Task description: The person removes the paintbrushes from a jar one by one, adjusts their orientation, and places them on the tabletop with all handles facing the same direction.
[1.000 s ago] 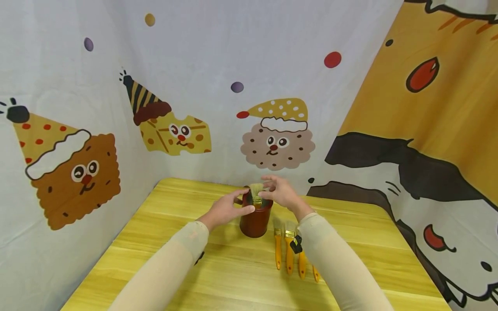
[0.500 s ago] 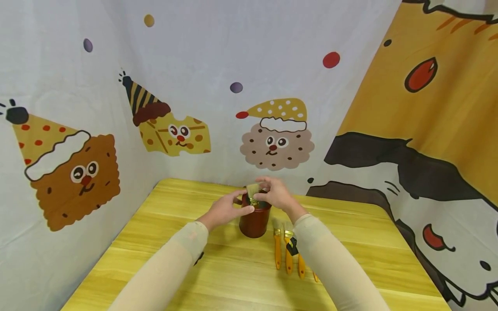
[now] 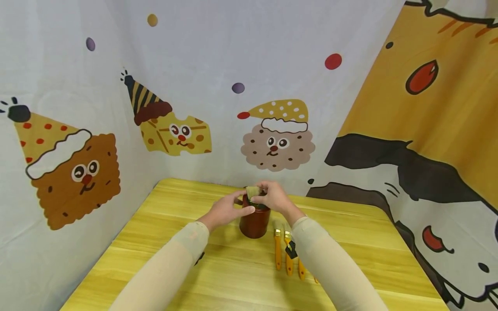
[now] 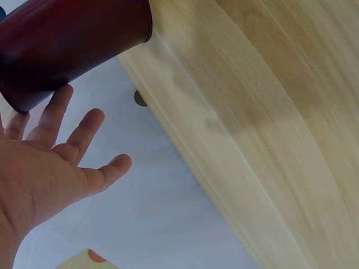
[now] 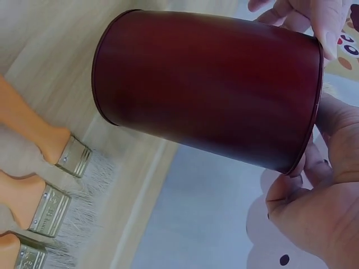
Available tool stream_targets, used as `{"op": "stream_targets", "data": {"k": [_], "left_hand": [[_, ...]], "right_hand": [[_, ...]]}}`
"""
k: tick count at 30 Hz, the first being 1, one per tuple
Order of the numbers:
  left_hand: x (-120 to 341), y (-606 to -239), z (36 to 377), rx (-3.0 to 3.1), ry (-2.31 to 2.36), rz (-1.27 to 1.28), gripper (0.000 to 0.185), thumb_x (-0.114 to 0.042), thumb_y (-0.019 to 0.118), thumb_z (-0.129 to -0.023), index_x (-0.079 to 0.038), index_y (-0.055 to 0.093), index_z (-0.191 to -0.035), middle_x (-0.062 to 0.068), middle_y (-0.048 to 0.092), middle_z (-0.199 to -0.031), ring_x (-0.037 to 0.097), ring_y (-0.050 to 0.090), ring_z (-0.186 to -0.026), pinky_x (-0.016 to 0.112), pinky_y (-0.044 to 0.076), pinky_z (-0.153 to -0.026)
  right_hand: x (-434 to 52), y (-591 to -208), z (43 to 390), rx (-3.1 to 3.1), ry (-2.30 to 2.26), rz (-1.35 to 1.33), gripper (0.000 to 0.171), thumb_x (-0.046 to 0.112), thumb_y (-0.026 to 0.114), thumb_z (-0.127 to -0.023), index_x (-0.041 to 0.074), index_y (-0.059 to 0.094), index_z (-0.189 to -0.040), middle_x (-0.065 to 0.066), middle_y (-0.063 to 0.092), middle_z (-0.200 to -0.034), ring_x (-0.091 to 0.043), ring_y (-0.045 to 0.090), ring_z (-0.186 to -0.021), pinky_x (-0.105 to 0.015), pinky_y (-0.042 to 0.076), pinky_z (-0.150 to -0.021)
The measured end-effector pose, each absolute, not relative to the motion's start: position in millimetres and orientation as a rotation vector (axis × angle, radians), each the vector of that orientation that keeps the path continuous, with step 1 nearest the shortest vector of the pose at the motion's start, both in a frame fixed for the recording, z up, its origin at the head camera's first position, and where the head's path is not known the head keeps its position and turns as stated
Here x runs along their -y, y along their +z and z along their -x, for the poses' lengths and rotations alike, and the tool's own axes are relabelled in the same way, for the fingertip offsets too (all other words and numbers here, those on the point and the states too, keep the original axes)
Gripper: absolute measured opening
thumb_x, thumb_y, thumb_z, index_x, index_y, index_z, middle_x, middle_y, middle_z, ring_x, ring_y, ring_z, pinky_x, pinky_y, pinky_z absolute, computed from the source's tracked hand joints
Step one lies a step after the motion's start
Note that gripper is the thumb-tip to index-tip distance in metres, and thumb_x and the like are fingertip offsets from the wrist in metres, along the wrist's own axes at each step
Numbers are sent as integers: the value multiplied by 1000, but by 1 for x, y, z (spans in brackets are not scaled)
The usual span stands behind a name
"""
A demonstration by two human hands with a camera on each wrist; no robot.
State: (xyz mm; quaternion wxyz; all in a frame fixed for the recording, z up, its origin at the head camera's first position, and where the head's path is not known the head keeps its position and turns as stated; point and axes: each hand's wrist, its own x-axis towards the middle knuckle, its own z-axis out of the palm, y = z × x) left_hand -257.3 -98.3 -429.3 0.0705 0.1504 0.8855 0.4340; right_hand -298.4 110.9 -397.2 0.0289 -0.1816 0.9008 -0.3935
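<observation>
A dark red cup (image 3: 254,222) (image 4: 67,39) (image 5: 207,84) stands upright on the yellow wooden table (image 3: 155,242). My left hand (image 3: 225,210) (image 4: 50,168) rests against the cup's left side near the rim, its fingers straight and spread. My right hand (image 3: 274,198) (image 5: 320,207) hovers over the cup's mouth, fingers curled, and pinches a paintbrush (image 3: 253,191). The brush stands handle-down in the cup. Only its pale bristles show above the rim.
Three orange-handled paintbrushes (image 3: 278,252) (image 5: 50,140) lie side by side on the table just right of the cup, partly under my right forearm. Printed cartoon cloth (image 3: 272,138) hangs close behind and to both sides of the table.
My right hand has lowered the brush deeper into the cup, so its metal band no longer shows. The left hand and the cup have stayed put.
</observation>
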Motion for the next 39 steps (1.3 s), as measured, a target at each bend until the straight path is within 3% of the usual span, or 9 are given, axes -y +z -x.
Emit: {"op": "stream_targets", "data": {"k": [8, 19, 29, 35, 39], "left_hand": [[99, -431, 258, -2651, 1315, -440, 76, -70, 63, -83, -44, 36, -150, 0, 58, -136, 25, 61, -117, 48, 53, -90], [99, -430, 258, -2643, 1337, -460, 73, -64, 66, -86, -45, 36, -149, 1, 57, -140, 30, 56, -127, 52, 51, -95], [97, -427, 259, -2700, 1259, -395, 72, -65, 66, -84, -45, 40, -148, 3, 62, -131, 24, 62, -115, 45, 54, -89], [97, -428, 259, -2708, 1270, -409, 73, -66, 67, -83, -45, 41, -148, 1, 63, -128, 23, 62, -113, 43, 53, -88], [98, -429, 259, -2707, 1273, -431, 75, -67, 66, -82, -44, 40, -148, 2, 63, -128, 25, 62, -115, 45, 53, -90]], "right_hand": [[-110, -396, 293, -2789, -1148, 565, 39, 29, 77, -88, 30, 65, -125, 0, 72, -109, -16, 69, -95, -36, 59, -77], [-115, -368, 296, -2801, -1280, 611, 43, 28, 77, -88, 30, 63, -129, -2, 72, -90, -19, 67, -77, -32, 56, -67], [-145, -326, 302, -2758, -1641, 492, 46, 34, 77, -86, 31, 63, -129, -4, 74, -102, -20, 69, -95, -46, 55, -91], [-176, -319, 307, -2775, -1872, 336, 49, 38, 77, -85, 30, 62, -130, -1, 74, -101, -16, 67, -94, -38, 52, -93], [-204, -320, 306, -2801, -1915, 177, 53, 40, 74, -86, 31, 58, -135, -1, 73, -110, -16, 66, -102, -31, 50, -89]]}}
